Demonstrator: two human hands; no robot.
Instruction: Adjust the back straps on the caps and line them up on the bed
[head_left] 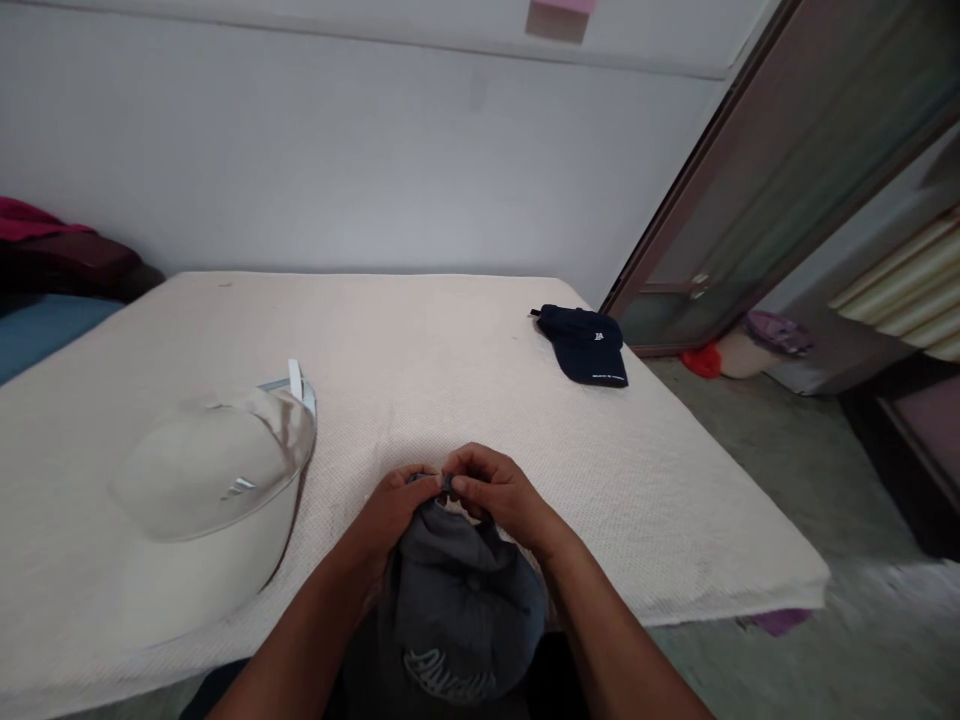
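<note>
grey cap [457, 600] | white cap [217, 470] | navy cap [585, 345], perhaps black

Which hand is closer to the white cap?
Left. The left hand grips the grey cap just right of the white cap; the right hand is farther right, beyond it.

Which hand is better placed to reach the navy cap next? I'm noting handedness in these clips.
Probably the right hand. The navy cap lies far on the right side of the bed, on that hand's side. Both it and the left hand now pinch the grey cap at its back.
</note>
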